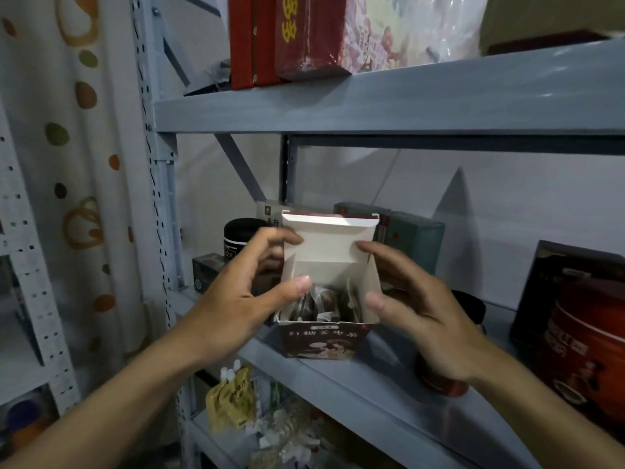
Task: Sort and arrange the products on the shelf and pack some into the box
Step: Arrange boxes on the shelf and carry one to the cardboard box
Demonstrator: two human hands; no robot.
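Both hands grip the small dark-red card box, which stands open at the grey metal shelf's front edge. The left hand pinches its left wall between thumb and fingers, and the right hand pinches its right wall. It probably needs closing: press the dark sachets below the rim, then fold the white lid flap forward. A dark-red round jar crowds the right wrist. A black jar and teal boxes stand just behind.

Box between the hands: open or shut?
Open. The box has its lid flap standing up, and dark sachets show inside.
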